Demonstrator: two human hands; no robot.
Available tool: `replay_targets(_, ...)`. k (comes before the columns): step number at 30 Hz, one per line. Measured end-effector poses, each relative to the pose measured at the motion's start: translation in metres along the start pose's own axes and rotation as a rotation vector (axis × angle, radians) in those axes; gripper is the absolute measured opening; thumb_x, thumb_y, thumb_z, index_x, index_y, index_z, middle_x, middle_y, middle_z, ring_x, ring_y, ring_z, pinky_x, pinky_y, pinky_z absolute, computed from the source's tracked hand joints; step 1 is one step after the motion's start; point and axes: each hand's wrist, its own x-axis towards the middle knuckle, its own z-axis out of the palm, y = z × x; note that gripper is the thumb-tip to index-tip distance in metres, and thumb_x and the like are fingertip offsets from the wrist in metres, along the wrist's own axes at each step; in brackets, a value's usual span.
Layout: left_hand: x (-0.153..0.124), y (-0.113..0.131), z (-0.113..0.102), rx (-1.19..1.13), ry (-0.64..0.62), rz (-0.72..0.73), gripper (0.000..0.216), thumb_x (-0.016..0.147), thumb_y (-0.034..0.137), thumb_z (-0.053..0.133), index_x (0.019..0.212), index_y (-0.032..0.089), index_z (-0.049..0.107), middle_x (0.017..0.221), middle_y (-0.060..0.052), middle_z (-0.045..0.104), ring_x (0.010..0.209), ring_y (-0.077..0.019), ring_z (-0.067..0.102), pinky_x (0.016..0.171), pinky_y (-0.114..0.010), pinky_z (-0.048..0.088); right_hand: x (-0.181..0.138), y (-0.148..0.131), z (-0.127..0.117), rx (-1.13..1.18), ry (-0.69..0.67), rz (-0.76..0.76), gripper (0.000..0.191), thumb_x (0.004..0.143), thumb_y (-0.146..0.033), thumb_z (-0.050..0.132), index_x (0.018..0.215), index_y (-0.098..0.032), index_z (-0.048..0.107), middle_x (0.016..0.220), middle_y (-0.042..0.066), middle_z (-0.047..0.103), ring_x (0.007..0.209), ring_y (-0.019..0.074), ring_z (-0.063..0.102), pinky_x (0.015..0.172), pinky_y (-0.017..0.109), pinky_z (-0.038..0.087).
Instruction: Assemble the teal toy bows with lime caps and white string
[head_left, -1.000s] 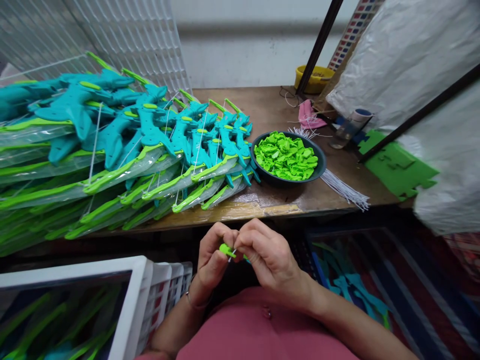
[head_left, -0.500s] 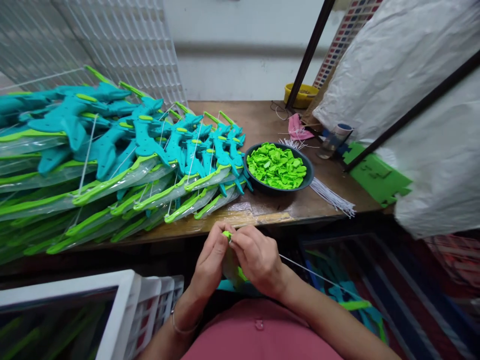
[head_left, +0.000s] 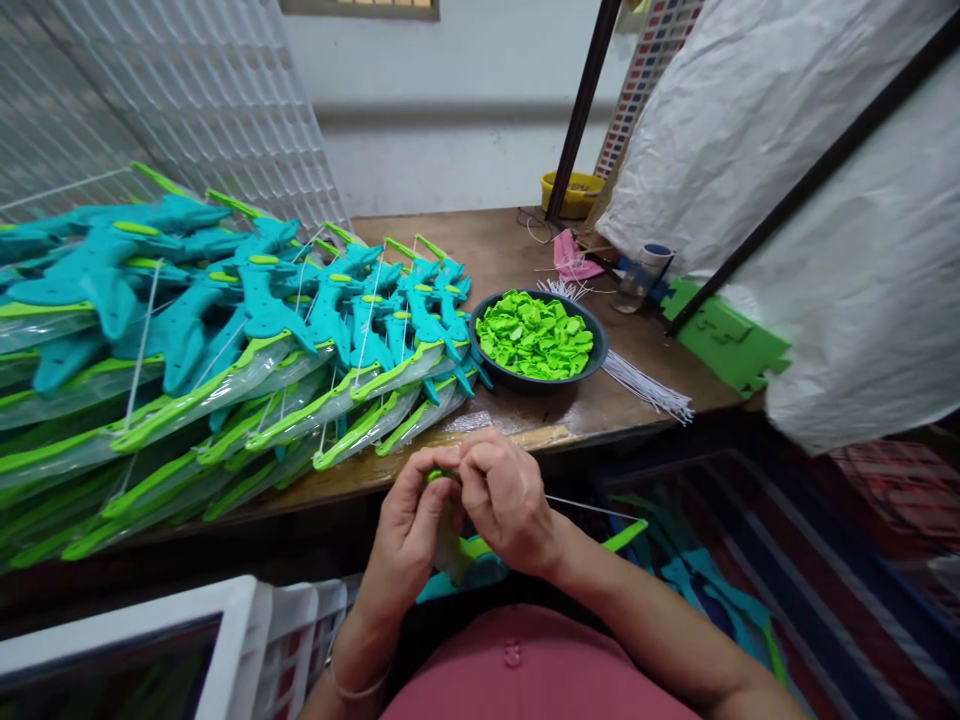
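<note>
A toy bow [head_left: 472,574], teal with lime green limbs, lies across my lap, partly hidden by my hands and forearm. My left hand [head_left: 405,535] is closed round the green tip of its near limb. Close against it, my right hand [head_left: 504,500] is pinched shut at that tip, apparently on the white bow string [head_left: 585,508]. The string runs from behind my right hand to the bow's other tip at the right. My fingers cover the spot where string and limb meet.
Many finished-looking bows [head_left: 270,300] are piled on the wooden table [head_left: 442,225]. Right of them stand a dark bowl [head_left: 517,380] of small green pieces and a bundle of white strings [head_left: 649,385]. A white crate [head_left: 247,620] is at lower left; a blue crate with teal parts [head_left: 705,590] is at right.
My right hand has risen slightly and curled tighter over the tip. The bow has turned, so its far green limb now shows beyond my right forearm. The view has shifted a little.
</note>
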Motion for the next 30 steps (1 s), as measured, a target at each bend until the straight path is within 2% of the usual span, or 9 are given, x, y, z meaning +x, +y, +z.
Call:
replay_targets(4,-0.001,-0.008,-0.008,-0.011,-0.054,-0.046,0.017,0.103,0.033,0.059,0.115,0.026,0.068,0.069,0.002,0.058,0.056,-0.0139,0.054,0.058,-0.026,0.044,0.016,-0.015,-0.027,0.064,0.052,0.034,0.015,0.098,-0.009,0.049,0.1,-0.024,0.049,0.093,0.004,0.061,0.085,0.017,0.062,0.074,0.03,0.055)
replay_targets(8,-0.003,-0.022,-0.011,-0.129,-0.093,-0.028,0.01,0.102,0.029,0.059,0.106,0.025,0.067,0.1,-0.002,0.062,0.059,-0.0101,0.057,0.058,-0.025,0.047,0.026,-0.02,-0.044,0.044,0.048,0.094,0.016,0.099,-0.008,0.049,0.103,-0.023,0.05,0.096,0.004,0.06,0.089,0.0162,0.062,0.078,0.03,0.054)
replay_targets(10,-0.004,-0.022,-0.011,-0.136,-0.114,-0.01,0.01,0.103,0.027,0.058,0.101,0.023,0.067,0.103,-0.002,0.06,0.06,-0.0086,0.057,0.059,-0.024,0.047,0.025,-0.018,-0.043,0.054,-0.021,0.081,0.015,0.1,-0.009,0.048,0.101,-0.023,0.051,0.094,0.004,0.061,0.088,0.016,0.062,0.077,0.03,0.055)
replay_targets(15,-0.002,-0.018,-0.011,-0.083,-0.039,0.006,0.013,0.103,0.025,0.059,0.093,0.02,0.066,0.084,0.001,0.061,0.061,-0.0084,0.055,0.065,-0.021,0.047,0.008,-0.018,-0.034,0.121,-0.181,0.021,0.013,0.099,-0.007,0.053,0.099,-0.02,0.055,0.104,0.009,0.068,0.097,0.0173,0.068,0.085,0.03,0.059)
replay_targets(18,-0.001,-0.018,-0.011,-0.016,-0.002,0.019,0.01,0.102,0.024,0.062,0.093,0.021,0.068,0.086,0.001,0.064,0.074,-0.0112,0.06,0.075,-0.021,0.05,0.0,-0.019,-0.03,0.185,-0.254,0.054,0.01,0.099,-0.008,0.058,0.099,-0.017,0.061,0.112,0.013,0.068,0.104,0.0196,0.068,0.091,0.032,0.06)
replay_targets(20,-0.001,-0.017,-0.01,0.018,0.0,0.035,0.008,0.101,0.024,0.063,0.095,0.022,0.069,0.091,0.0,0.066,0.086,-0.0134,0.062,0.082,-0.021,0.05,-0.003,-0.018,-0.026,0.241,-0.248,0.098,0.009,0.1,-0.01,0.059,0.102,-0.017,0.065,0.11,0.012,0.067,0.103,0.0187,0.067,0.09,0.031,0.06)
replay_targets(22,-0.002,-0.017,-0.009,0.019,-0.019,0.051,0.008,0.101,0.025,0.063,0.097,0.023,0.07,0.092,-0.001,0.066,0.089,-0.0142,0.062,0.082,-0.021,0.05,-0.004,-0.016,-0.02,0.295,-0.21,0.161,0.008,0.1,-0.012,0.061,0.103,-0.018,0.067,0.107,0.009,0.067,0.1,0.0169,0.067,0.088,0.028,0.058)
replay_targets(26,-0.004,-0.017,-0.01,-0.056,-0.057,0.023,0.01,0.102,0.025,0.061,0.096,0.021,0.068,0.088,-0.001,0.062,0.074,-0.0119,0.058,0.067,-0.02,0.047,-0.005,-0.01,-0.012,0.367,-0.136,0.362,0.006,0.095,-0.017,0.072,0.096,-0.02,0.068,0.089,0.001,0.065,0.084,0.0137,0.064,0.076,0.024,0.052)
replay_targets(30,-0.004,-0.02,-0.012,-0.122,-0.115,-0.011,0.012,0.103,0.026,0.058,0.098,0.021,0.067,0.086,0.0,0.058,0.063,-0.0096,0.053,0.06,-0.021,0.044,-0.006,-0.009,-0.008,0.475,-0.103,0.554,0.014,0.096,-0.018,0.069,0.082,-0.02,0.066,0.077,-0.003,0.062,0.072,0.0109,0.059,0.068,0.023,0.047)
